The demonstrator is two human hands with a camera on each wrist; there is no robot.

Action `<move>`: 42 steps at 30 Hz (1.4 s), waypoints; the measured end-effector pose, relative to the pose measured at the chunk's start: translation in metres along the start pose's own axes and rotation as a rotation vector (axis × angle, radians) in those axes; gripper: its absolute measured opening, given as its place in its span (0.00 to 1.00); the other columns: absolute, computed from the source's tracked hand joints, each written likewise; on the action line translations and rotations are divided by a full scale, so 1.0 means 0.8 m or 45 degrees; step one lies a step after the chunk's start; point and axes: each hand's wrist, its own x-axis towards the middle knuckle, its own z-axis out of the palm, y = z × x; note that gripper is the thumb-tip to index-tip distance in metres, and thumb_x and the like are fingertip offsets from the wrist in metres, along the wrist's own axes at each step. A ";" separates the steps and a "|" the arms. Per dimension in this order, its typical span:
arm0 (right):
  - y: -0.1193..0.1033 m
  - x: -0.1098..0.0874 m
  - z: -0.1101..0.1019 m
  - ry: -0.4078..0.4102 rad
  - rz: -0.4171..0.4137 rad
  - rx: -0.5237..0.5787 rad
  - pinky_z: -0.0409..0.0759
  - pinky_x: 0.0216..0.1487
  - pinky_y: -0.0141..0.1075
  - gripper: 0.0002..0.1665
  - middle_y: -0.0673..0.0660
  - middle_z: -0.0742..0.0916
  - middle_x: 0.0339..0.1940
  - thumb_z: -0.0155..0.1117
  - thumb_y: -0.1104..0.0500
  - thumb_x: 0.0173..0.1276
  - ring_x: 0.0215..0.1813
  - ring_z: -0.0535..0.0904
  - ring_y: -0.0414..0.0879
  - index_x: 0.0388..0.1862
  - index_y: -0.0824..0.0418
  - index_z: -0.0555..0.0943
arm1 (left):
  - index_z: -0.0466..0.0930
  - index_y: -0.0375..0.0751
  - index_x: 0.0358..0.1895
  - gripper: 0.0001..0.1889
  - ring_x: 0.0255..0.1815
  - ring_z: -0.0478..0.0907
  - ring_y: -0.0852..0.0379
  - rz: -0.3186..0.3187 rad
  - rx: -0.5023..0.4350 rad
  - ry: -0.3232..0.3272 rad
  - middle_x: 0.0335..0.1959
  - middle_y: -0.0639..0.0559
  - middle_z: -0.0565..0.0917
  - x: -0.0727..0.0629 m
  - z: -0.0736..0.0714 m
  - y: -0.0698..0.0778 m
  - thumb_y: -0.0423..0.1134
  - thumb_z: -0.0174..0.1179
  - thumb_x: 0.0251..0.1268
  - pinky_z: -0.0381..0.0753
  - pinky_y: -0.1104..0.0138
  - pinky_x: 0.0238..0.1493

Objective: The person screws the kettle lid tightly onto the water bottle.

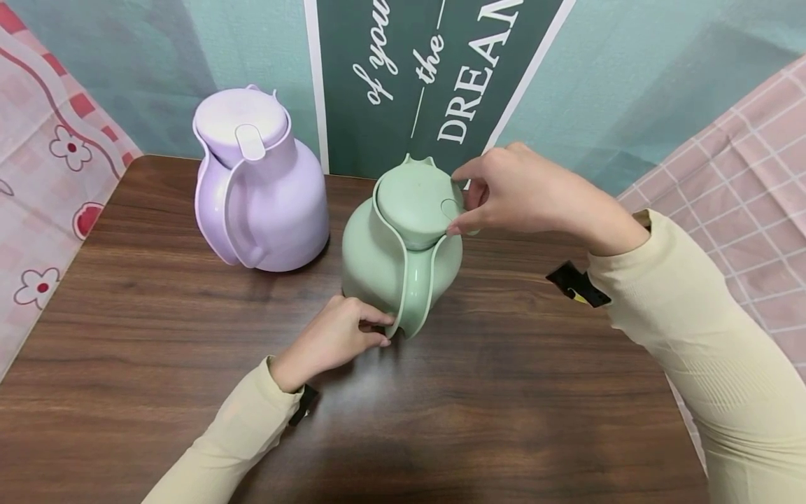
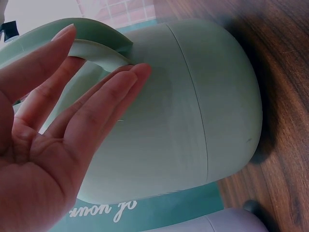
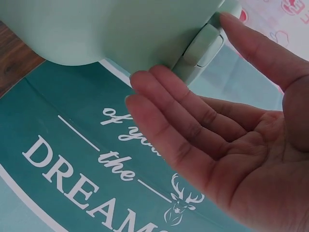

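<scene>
A light green thermos jug (image 1: 378,252) stands upright on the table, its round lid (image 1: 418,199) in place. My left hand (image 1: 334,332) is at the lower end of its curved handle (image 1: 415,290). In the left wrist view, thumb and index finger lie on either side of the handle, and the other fingers reach straight toward the jug's body. My right hand (image 1: 513,189) holds the jug's top at the lid's right edge, thumb and fingers apart. From the right wrist, the thumb (image 3: 256,43) touches the rim beside a raised tab (image 3: 203,46).
To the left of the green jug stands a lavender thermos jug (image 1: 286,203) with its lid on. Behind them hangs a dark green panel with white lettering (image 1: 434,70). Patterned cloths flank the brown wooden table (image 1: 504,392).
</scene>
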 end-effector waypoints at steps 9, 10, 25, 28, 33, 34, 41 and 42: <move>0.010 0.008 -0.003 -0.036 -0.051 0.026 0.72 0.40 0.40 0.30 0.52 0.85 0.32 0.73 0.48 0.49 0.37 0.79 0.43 0.51 0.57 0.77 | 0.86 0.39 0.37 0.10 0.35 0.80 0.59 -0.001 -0.016 -0.005 0.32 0.54 0.85 0.000 0.000 0.000 0.31 0.67 0.49 0.75 0.71 0.35; 0.011 0.009 -0.004 -0.053 -0.049 0.033 0.72 0.42 0.40 0.35 0.53 0.85 0.37 0.72 0.49 0.49 0.40 0.79 0.44 0.56 0.59 0.74 | 0.86 0.39 0.37 0.10 0.35 0.80 0.58 -0.003 -0.019 -0.007 0.32 0.53 0.85 0.000 0.000 0.000 0.31 0.67 0.49 0.75 0.71 0.35; 0.009 0.011 -0.004 -0.079 -0.077 0.036 0.72 0.46 0.42 0.45 0.58 0.80 0.51 0.73 0.50 0.49 0.49 0.77 0.48 0.64 0.63 0.67 | 0.86 0.40 0.37 0.10 0.36 0.79 0.61 0.011 0.012 0.009 0.33 0.54 0.85 0.000 -0.002 0.002 0.33 0.68 0.48 0.75 0.70 0.37; 0.007 0.010 -0.004 -0.062 -0.086 0.027 0.72 0.46 0.42 0.44 0.58 0.81 0.50 0.73 0.51 0.49 0.48 0.77 0.48 0.63 0.65 0.69 | 0.86 0.39 0.37 0.10 0.36 0.80 0.60 0.016 0.010 0.012 0.33 0.54 0.85 0.000 -0.002 0.002 0.33 0.68 0.48 0.76 0.70 0.37; 0.004 0.010 -0.004 -0.059 -0.067 0.023 0.73 0.44 0.41 0.42 0.58 0.83 0.46 0.74 0.51 0.48 0.46 0.78 0.48 0.61 0.66 0.70 | 0.86 0.40 0.37 0.10 0.36 0.80 0.59 0.011 0.008 0.007 0.33 0.54 0.85 0.000 -0.002 0.002 0.33 0.68 0.48 0.76 0.69 0.37; 0.003 0.010 -0.004 -0.059 -0.061 0.019 0.73 0.44 0.41 0.42 0.58 0.83 0.44 0.74 0.51 0.48 0.45 0.78 0.48 0.61 0.66 0.71 | 0.86 0.40 0.37 0.10 0.37 0.80 0.59 0.007 0.007 0.006 0.33 0.54 0.85 0.000 -0.002 0.002 0.33 0.68 0.48 0.76 0.69 0.37; -0.002 0.009 -0.003 -0.043 -0.049 0.019 0.73 0.42 0.41 0.41 0.58 0.86 0.35 0.75 0.51 0.47 0.39 0.80 0.46 0.60 0.65 0.72 | 0.86 0.40 0.37 0.10 0.36 0.79 0.60 -0.003 0.010 0.002 0.33 0.53 0.85 0.000 -0.001 0.002 0.32 0.68 0.48 0.75 0.68 0.38; -0.002 0.009 -0.003 -0.043 -0.049 0.024 0.73 0.42 0.41 0.41 0.57 0.86 0.34 0.75 0.52 0.47 0.39 0.80 0.46 0.59 0.65 0.72 | 0.86 0.40 0.37 0.10 0.36 0.79 0.61 -0.005 0.010 0.003 0.33 0.53 0.85 0.000 -0.001 0.002 0.32 0.68 0.48 0.75 0.68 0.38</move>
